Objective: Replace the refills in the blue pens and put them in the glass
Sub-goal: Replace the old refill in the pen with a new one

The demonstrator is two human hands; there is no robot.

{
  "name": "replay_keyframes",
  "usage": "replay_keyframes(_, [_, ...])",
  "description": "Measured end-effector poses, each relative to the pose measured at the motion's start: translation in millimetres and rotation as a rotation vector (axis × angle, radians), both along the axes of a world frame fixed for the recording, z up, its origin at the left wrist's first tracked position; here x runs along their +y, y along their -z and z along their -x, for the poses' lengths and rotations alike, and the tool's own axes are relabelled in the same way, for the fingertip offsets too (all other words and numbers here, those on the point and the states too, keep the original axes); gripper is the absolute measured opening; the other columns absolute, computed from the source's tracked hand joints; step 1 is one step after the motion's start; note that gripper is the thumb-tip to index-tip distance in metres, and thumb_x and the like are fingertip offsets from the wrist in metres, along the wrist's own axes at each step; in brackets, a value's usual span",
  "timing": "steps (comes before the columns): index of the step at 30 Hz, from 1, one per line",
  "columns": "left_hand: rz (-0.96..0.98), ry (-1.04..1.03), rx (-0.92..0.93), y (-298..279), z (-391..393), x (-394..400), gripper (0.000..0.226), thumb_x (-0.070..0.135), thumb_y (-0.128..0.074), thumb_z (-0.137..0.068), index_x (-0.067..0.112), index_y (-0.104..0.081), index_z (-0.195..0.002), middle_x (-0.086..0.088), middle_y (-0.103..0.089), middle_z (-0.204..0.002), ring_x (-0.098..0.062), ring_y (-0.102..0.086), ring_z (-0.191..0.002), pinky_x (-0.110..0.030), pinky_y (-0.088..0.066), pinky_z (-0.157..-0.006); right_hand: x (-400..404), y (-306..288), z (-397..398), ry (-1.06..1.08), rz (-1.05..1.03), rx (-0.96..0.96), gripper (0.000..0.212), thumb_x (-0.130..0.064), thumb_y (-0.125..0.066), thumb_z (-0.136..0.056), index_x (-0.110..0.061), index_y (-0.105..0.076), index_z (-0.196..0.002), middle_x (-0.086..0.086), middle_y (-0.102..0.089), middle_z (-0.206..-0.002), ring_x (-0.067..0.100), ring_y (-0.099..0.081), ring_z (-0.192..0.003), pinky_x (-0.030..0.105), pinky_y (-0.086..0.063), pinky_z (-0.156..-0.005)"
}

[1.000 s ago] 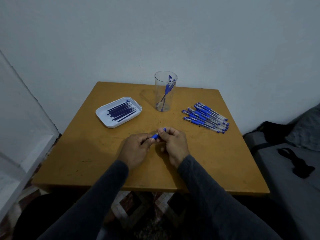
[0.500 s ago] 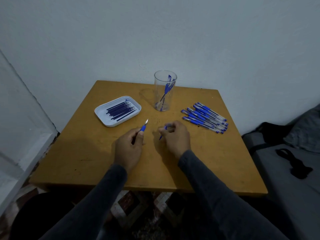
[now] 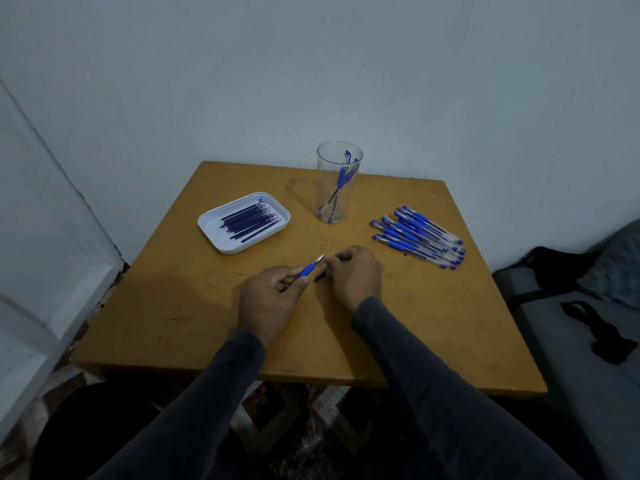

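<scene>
My left hand (image 3: pixel 273 299) gripped a blue pen (image 3: pixel 310 269) by its rubber grip section, fingers curled round the barrel, with the metal tip pointing up and away toward the far side of the table (image 3: pixel 433 323). My right hand (image 3: pixel 353 271) sat just beside it, fingers curled and pinching a small blue part (image 3: pixel 320 276); whether this was the cap or another piece of the pen could not be determined, since the fingers covered most of it. The fingertips of the right hand were close to the pen's tip. Both hands were above the middle of the table, the left nearer to me. The glass (image 3: pixel 337 181) stood upright at the far edge of the table, near the wall, with finished blue pens leaning inside it; the exact count could not be read. A white tray (image 3: pixel 211 227) lay to the left of the glass and held a row of dark blue refills (image 3: pixel 250 221) laid side by side. A pile of blue pens (image 3: pixel 419 237) lay flat on the table to the right of the glass, well apart from the tray. Both forearms were covered by dark grey sleeves (image 3: pixel 415 368).
</scene>
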State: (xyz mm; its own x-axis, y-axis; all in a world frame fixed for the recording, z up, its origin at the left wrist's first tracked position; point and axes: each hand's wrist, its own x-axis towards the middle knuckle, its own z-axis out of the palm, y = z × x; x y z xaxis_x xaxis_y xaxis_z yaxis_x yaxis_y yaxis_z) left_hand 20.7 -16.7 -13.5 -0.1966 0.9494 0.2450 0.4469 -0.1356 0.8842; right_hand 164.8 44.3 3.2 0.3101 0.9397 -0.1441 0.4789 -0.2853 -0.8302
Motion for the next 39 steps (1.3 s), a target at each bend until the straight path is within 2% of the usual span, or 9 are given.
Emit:
replay_keyframes(3, [-0.006, 0.001, 0.025, 0, -1, 0, 0.026, 0.020, -0.077, -0.087, 0.019, -0.075, -0.113, 0.010, -0.073, -0.101, 0.006, -0.065, -0.089, -0.017, -0.056, -0.079, -6, -9, -6, -0.003, -0.061, -0.025, 0.016, -0.027, -0.061, -0.101, -0.020, -0.071, -0.092, -0.004, -0.069, -0.089, 0.006, -0.061, -0.082, 0.019, -0.047, -0.067])
replay_keyframes(6, [-0.020, -0.001, 0.056, 1, -1, 0, 0.025, 0.019, -0.079, -0.085, 0.018, -0.076, -0.110, 0.011, -0.072, -0.098, 0.004, -0.065, -0.087, -0.017, -0.055, -0.080, -11, -18, -12, -0.096, -0.043, 0.151, 0.024, -0.032, -0.059, -0.102, -0.018, -0.072, -0.087, -0.002, -0.072, -0.083, 0.010, -0.063, -0.077, 0.030, -0.054, -0.073])
replay_keyframes(10, [-0.034, 0.020, 0.090, 3, 0, 1, 0.024, 0.018, -0.080, -0.084, 0.019, -0.077, -0.107, 0.013, -0.070, -0.096, 0.006, -0.064, -0.089, -0.006, -0.048, -0.077, -19, -32, -17, -0.220, 0.082, 0.204, 0.041, -0.048, -0.066, -0.095, -0.008, -0.073, -0.092, 0.004, -0.074, -0.080, 0.007, -0.055, -0.061, 0.027, -0.043, -0.058])
replay_keyframes(18, [-0.050, 0.081, 0.085, 6, 1, 1, 0.022, 0.019, -0.078, -0.086, 0.017, -0.078, -0.108, 0.011, -0.073, -0.096, 0.006, -0.065, -0.089, -0.013, -0.053, -0.079, -23, -38, -23, -0.317, 0.120, 0.320, 0.017, -0.015, -0.068, -0.097, 0.002, -0.070, -0.101, 0.005, -0.067, -0.076, 0.000, -0.052, -0.047, 0.014, -0.040, -0.042])
replay_keyframes(23, [-0.023, 0.064, 0.060, 6, 1, 1, 0.021, 0.018, -0.076, -0.088, 0.019, -0.077, -0.109, 0.010, -0.074, -0.095, 0.008, -0.063, -0.087, -0.007, -0.049, -0.074, -24, -44, -29, -0.418, 0.135, 0.344, 0.021, -0.004, -0.064, -0.096, -0.013, -0.069, -0.114, 0.001, -0.068, -0.087, 0.001, -0.054, -0.053, 0.014, -0.040, -0.043])
replay_keyframes(27, [-0.042, 0.076, 0.061, 8, 1, 2, 0.022, 0.018, -0.078, -0.087, 0.016, -0.078, -0.109, 0.008, -0.075, -0.098, 0.005, -0.065, -0.088, -0.013, -0.053, -0.077, -24, -40, -29, -0.364, 0.121, 0.236, 0.024, -0.033, -0.075, -0.092, -0.010, -0.071, -0.095, 0.004, -0.071, -0.086, 0.001, -0.053, -0.053, 0.016, -0.042, -0.046])
replay_keyframes(33, [-0.033, 0.068, 0.076, 7, 1, 1, 0.021, 0.018, -0.077, -0.087, 0.017, -0.078, -0.108, 0.008, -0.074, -0.096, 0.006, -0.064, -0.087, -0.008, -0.050, -0.073, -22, -39, -31, -0.434, 0.127, 0.324, 0.019, -0.003, -0.065, -0.095, -0.014, -0.070, -0.111, 0.004, -0.066, -0.087, 0.005, -0.051, -0.059, 0.018, -0.042, -0.048])
replay_keyframes(37, [-0.033, 0.076, 0.064, 7, 2, 2, 0.022, 0.019, -0.078, -0.087, 0.017, -0.078, -0.109, 0.008, -0.075, -0.097, 0.003, -0.066, -0.086, -0.015, -0.055, -0.076, -22, -38, -29, -0.385, 0.140, 0.245, 0.020, -0.031, -0.072, -0.094, -0.012, -0.070, -0.097, 0.002, -0.068, -0.088, 0.004, -0.049, -0.057, 0.016, -0.040, -0.044])
replay_keyframes(39, [-0.036, 0.080, 0.066, 6, 2, 1, 0.022, 0.019, -0.078, -0.087, 0.016, -0.078, -0.109, 0.008, -0.075, -0.096, 0.003, -0.065, -0.086, -0.013, -0.054, -0.074, -21, -36, -29, -0.394, 0.119, 0.244, 0.012, -0.024, -0.069, -0.097, -0.011, -0.070, -0.097, 0.003, -0.068, -0.088, 0.004, -0.049, -0.057, 0.016, -0.040, -0.045])
